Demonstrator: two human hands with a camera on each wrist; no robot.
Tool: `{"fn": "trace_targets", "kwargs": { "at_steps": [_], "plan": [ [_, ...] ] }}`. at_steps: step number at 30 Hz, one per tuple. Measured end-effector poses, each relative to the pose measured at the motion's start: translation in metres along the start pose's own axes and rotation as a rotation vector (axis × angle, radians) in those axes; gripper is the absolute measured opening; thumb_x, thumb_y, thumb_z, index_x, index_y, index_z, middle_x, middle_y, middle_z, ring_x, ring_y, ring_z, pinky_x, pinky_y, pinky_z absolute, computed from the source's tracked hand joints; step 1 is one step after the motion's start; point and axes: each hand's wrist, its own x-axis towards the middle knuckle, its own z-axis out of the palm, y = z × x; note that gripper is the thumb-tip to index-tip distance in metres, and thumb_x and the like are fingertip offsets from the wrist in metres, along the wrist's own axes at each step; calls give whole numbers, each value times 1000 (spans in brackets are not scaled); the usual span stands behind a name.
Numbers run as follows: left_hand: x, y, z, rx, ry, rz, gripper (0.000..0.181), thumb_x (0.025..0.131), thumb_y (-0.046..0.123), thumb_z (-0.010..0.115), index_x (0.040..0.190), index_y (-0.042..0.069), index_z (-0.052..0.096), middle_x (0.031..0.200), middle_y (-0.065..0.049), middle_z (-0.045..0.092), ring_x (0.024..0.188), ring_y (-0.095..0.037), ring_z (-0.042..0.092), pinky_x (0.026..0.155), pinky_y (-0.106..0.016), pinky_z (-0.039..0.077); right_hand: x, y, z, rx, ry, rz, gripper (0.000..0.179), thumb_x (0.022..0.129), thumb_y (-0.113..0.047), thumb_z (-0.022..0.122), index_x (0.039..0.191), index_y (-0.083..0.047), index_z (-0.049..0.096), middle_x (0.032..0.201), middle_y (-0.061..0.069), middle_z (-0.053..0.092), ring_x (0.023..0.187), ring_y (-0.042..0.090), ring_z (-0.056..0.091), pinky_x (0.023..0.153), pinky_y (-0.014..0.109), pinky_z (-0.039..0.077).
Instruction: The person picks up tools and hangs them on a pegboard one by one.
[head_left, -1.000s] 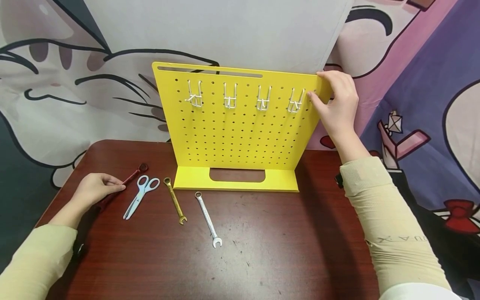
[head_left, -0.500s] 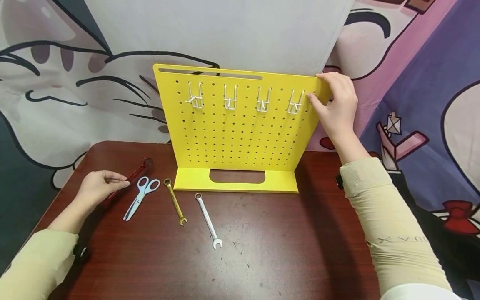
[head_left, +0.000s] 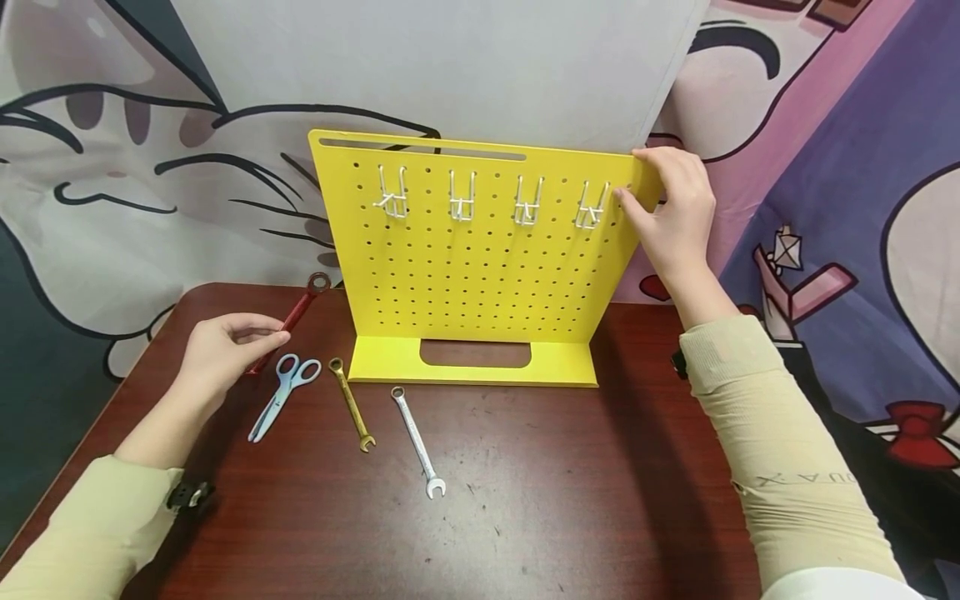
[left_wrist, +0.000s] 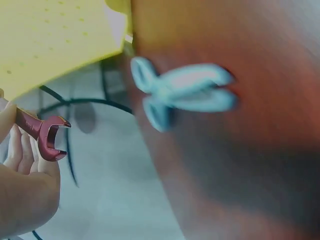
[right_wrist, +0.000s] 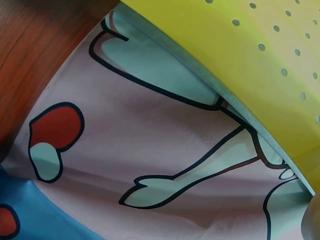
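Between thumb and fingers my left hand [head_left: 228,350] pinches a red wrench [head_left: 298,310], its ring end tilted up and away toward the pegboard. The left wrist view shows the wrench's open-ended jaw [left_wrist: 49,138] beside the palm. My right hand [head_left: 678,204] grips the upper right corner of a yellow pegboard [head_left: 480,275], thumb on the front face and fingers over the edge. Several white wire hooks [head_left: 461,200] hang in a row near the board's top. In the right wrist view, only a sliver of a finger [right_wrist: 311,220] shows beside the board.
Light blue scissors [head_left: 281,396] lie just right of my left hand on the dark wooden table [head_left: 570,500]. Beside them rest a gold wrench [head_left: 351,408] and a silver wrench [head_left: 417,442]. A cartoon-printed cloth [head_left: 247,200] hangs behind the table.
My left hand has lifted the red wrench and carried it up and to the right, toward the pegboard. The right hand keeps its grip on the corner.
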Motion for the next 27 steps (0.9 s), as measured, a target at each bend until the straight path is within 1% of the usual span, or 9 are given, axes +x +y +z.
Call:
{"fn": "trace_targets", "kwargs": {
  "at_steps": [3, 5, 7, 9, 11, 15, 20, 23, 27],
  "plan": [
    [-3, 16, 5, -102, -4, 8, 7, 97, 23, 80, 104, 22, 80, 78, 34, 68, 76, 11, 65, 64, -14, 54, 0, 0, 0, -2, 2, -1, 37, 89, -13, 85, 124, -4, 76, 124, 17, 76, 124, 36, 63, 115, 43, 46],
    [-3, 25, 9, -220, -12, 21, 14, 96, 18, 81, 96, 31, 79, 79, 30, 72, 75, 9, 68, 65, -12, 55, 0, 0, -1, -3, 1, -2, 37, 89, -13, 85, 124, -4, 76, 123, 17, 76, 124, 36, 63, 114, 43, 46],
    [-4, 36, 12, -346, -27, 39, 22, 94, 11, 82, 92, 33, 79, 81, 25, 75, 74, 7, 70, 64, -12, 55, 0, 0, -1, -5, -1, -3, 37, 89, -13, 85, 124, -3, 76, 123, 17, 76, 124, 36, 63, 114, 43, 46],
    [-4, 46, 16, -464, -44, 55, 24, 93, 5, 81, 90, 29, 81, 83, 20, 77, 73, 5, 71, 63, -12, 56, 0, 0, -1, -10, -5, -4, 37, 89, -13, 85, 124, -3, 75, 124, 18, 76, 124, 36, 63, 114, 43, 46],
    [-4, 56, 21, -547, -61, 65, 24, 92, 2, 81, 90, 25, 82, 84, 16, 78, 74, 3, 72, 64, -12, 57, 0, 0, -1, -14, -6, -6, 37, 89, -13, 85, 124, -3, 75, 123, 18, 76, 125, 36, 63, 114, 43, 46],
    [-4, 75, 30, -590, -69, 92, 24, 93, 0, 80, 90, 24, 82, 85, 14, 77, 76, 1, 72, 68, -12, 58, 1, 0, -2, -16, -5, -11, 37, 89, -13, 85, 123, -3, 75, 124, 18, 76, 124, 37, 63, 115, 43, 46],
    [0, 95, 43, -635, -59, 152, 27, 92, -3, 78, 89, 23, 82, 88, 13, 77, 80, 1, 73, 75, -11, 59, 2, 0, -2, -19, -8, -14, 37, 90, -13, 84, 124, -2, 75, 124, 18, 75, 124, 37, 63, 115, 43, 46],
    [4, 103, 50, -664, -55, 171, 27, 93, -3, 77, 88, 23, 82, 87, 12, 77, 80, 0, 72, 75, -12, 59, 1, 0, -3, -40, -24, -29, 37, 92, -14, 82, 126, -1, 73, 125, 20, 74, 124, 38, 62, 115, 44, 45],
    [10, 107, 56, -690, -47, 169, 26, 94, -2, 77, 87, 23, 81, 85, 12, 78, 79, -2, 71, 74, -13, 58, 1, 1, -4, -72, -49, -60, 39, 95, -17, 80, 128, 2, 71, 126, 23, 73, 124, 40, 62, 115, 46, 45]
  ]
}}
